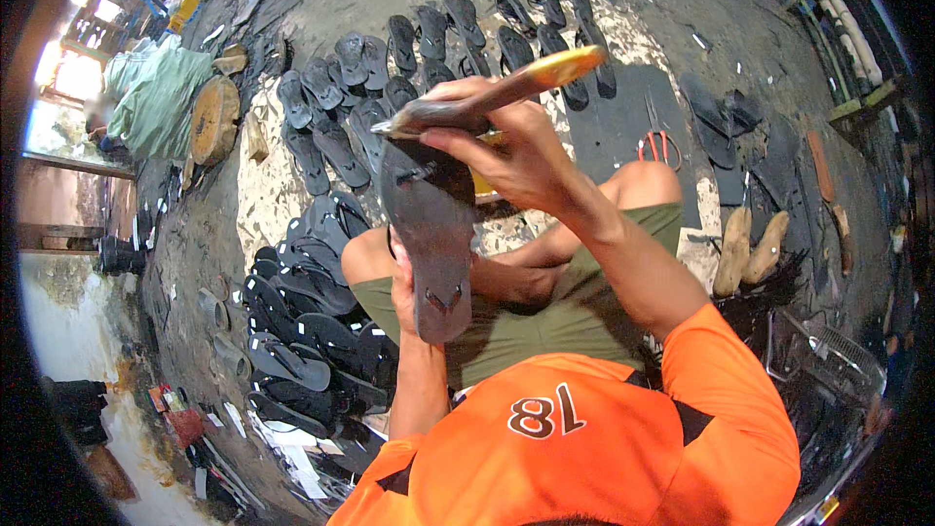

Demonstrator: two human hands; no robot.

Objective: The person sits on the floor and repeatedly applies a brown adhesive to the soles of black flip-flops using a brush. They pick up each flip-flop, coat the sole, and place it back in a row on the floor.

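Observation:
I hold a dark grey flip-flop [433, 234] upright in front of me. My left hand [402, 282] grips its left edge from behind, so most of the fingers are hidden. At the sole's far end, my right hand [511, 141] is closed around a thick brown tool with a yellow-orange handle end [555, 68]. Its small metallic tip lies over the sole's upper left edge; the tool's exact kind is unclear. A small dark mark or slot shows in the sole near the tip, and a V-shaped dark piece sits toward the near end.
Rows of dark flip-flops [336, 151] lie ahead on a worn sheet, with a heap of others [307, 312] at my left. Red-handled scissors [662, 148] rest on a black sheet. Two wooden foot-shaped forms [748, 251] and a wire basket [838, 360] are at right.

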